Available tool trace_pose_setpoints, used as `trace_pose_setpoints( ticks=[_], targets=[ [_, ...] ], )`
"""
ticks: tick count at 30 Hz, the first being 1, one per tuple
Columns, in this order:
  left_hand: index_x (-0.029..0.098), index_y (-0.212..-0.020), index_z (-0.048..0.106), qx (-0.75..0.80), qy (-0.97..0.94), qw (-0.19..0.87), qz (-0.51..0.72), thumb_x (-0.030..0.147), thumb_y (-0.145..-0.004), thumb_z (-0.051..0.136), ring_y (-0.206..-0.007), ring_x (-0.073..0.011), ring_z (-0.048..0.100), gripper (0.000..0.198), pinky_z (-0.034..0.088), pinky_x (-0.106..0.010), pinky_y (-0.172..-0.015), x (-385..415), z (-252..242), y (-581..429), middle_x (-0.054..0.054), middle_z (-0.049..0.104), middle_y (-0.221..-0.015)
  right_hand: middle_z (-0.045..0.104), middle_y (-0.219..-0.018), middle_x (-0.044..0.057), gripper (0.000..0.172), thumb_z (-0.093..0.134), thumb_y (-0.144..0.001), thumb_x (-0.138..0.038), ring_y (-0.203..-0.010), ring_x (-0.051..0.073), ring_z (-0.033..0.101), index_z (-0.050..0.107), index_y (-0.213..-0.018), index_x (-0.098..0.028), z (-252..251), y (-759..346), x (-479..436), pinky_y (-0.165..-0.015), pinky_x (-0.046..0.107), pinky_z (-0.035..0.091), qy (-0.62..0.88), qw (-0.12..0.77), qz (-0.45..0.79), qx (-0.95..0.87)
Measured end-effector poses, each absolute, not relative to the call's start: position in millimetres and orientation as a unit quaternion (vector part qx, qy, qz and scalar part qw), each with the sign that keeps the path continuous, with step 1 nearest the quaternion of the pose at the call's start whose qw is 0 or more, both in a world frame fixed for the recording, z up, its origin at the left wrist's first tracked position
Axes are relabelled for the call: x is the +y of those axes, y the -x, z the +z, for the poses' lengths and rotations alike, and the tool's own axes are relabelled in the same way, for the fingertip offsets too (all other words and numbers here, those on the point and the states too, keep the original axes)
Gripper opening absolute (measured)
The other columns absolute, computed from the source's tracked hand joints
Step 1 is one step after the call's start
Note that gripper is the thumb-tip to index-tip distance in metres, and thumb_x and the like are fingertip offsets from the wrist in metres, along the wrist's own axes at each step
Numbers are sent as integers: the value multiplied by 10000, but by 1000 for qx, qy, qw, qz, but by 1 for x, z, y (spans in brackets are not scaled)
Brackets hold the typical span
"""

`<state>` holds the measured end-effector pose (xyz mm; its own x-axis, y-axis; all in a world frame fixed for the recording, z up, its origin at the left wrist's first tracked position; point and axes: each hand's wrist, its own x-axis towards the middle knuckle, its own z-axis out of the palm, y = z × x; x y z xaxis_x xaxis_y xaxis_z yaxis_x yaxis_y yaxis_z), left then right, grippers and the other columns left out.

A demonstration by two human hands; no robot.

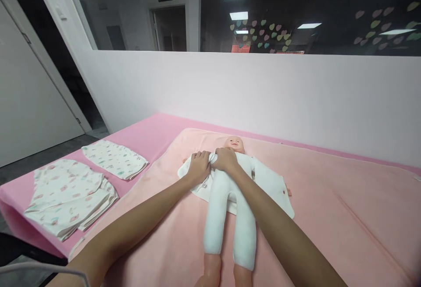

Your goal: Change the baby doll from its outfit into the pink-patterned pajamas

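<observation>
A baby doll [234, 143] lies on its back on the bed with its head toward the wall. White trousers [216, 217] cover its legs, leaving the feet bare. Around its upper body is a white baby shirt [269, 182], spread out to both sides, with a sleeve on the doll's arm at the right. My left hand [199, 167] is closed on the shirt's cloth at the left of the chest. Right beside it, over the chest, my right hand [226, 158] grips cloth of the same shirt. The fingertips are partly hidden in the fabric.
A peach blanket [329, 234] lies under the doll on the pink bed [151, 127]. Two folded printed cloths, one nearer [70, 195] and one farther [113, 157], rest at the left. A white wall [263, 90] with a window stands behind; a pale cable [49, 269] crosses the bottom left.
</observation>
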<state>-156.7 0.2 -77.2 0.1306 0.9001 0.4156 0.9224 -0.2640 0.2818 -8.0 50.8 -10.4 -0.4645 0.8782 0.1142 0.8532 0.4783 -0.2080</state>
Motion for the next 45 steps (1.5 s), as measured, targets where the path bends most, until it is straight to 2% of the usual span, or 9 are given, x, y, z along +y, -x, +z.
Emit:
trace_pose_setpoints(
  ticks=[7,15,21,24,26,28,33,39,45],
  targets=[
    [205,-1258,497,-599,750,-11,-281,90,-887,412,-1113,-310,568,398,407,-466,-967,1,-77,161,-125,626,-1234,697,-1019,81,391,771,-689,-343,-940,211,622,687,-1006,-130,-15,-29,45,-881,278,430,477,263,128,-829],
    [184,-1125,563,-611,736,-40,-289,84,-885,443,-1092,-340,565,286,416,-490,-964,9,-87,167,-143,657,-1146,665,-1169,107,502,608,-779,-482,-1070,235,611,618,-1131,-124,-9,-106,46,-929,316,470,461,412,216,-756],
    [192,-1258,570,-572,733,-60,-364,397,-994,515,-1193,-352,538,338,402,-523,-1038,1,-80,162,-137,635,-1261,674,-1164,89,513,703,-778,-491,-1101,235,618,651,-1143,-134,-12,-85,47,-997,347,473,450,397,236,-764],
    [185,-1052,651,-524,703,-112,-468,583,-993,515,-1109,-354,601,425,455,-493,-993,-3,-76,163,-127,683,-1089,683,-1166,60,490,799,-714,-383,-1117,236,623,692,-1142,-172,-12,-60,46,-1063,376,448,442,349,233,-793],
    [181,-990,652,-506,672,-143,-522,593,-1033,428,-1022,-318,650,471,508,-433,-910,-3,-75,165,-113,693,-999,671,-1224,61,489,798,-754,-379,-1173,239,613,692,-1193,-193,-11,-55,40,-1099,386,434,440,330,232,-803],
    [183,-1163,605,-509,633,-147,-565,545,-1075,332,-1066,-277,654,461,526,-387,-903,-2,-75,169,-113,682,-1122,634,-1318,55,453,725,-859,-423,-1264,232,574,672,-1260,-220,-11,-62,30,-1150,388,399,442,333,227,-801],
    [241,-1417,410,-547,474,-38,-689,359,-1000,540,-1264,-271,512,452,473,-427,-1037,-5,-67,175,-128,523,-1411,618,-1347,62,409,421,-1047,-426,-1237,215,582,622,-1339,-224,-29,-113,8,-1105,365,427,490,366,122,-781],
    [243,-1195,598,-418,738,-35,-529,348,-1008,500,-1245,-264,541,236,403,-454,-1127,-32,-17,134,-84,629,-1261,623,-1301,94,493,402,-925,-171,-1204,254,549,581,-1384,-172,-51,-150,4,-1054,419,382,524,270,-16,-808],
    [129,-1220,612,-440,888,-35,-132,529,-929,577,-1276,-325,500,496,406,-470,-1085,-24,14,24,-150,632,-1289,611,-1259,96,401,551,-876,-123,-1179,255,471,609,-1270,-171,-42,-149,-8,-952,363,321,571,179,-135,-790]
  ],
)
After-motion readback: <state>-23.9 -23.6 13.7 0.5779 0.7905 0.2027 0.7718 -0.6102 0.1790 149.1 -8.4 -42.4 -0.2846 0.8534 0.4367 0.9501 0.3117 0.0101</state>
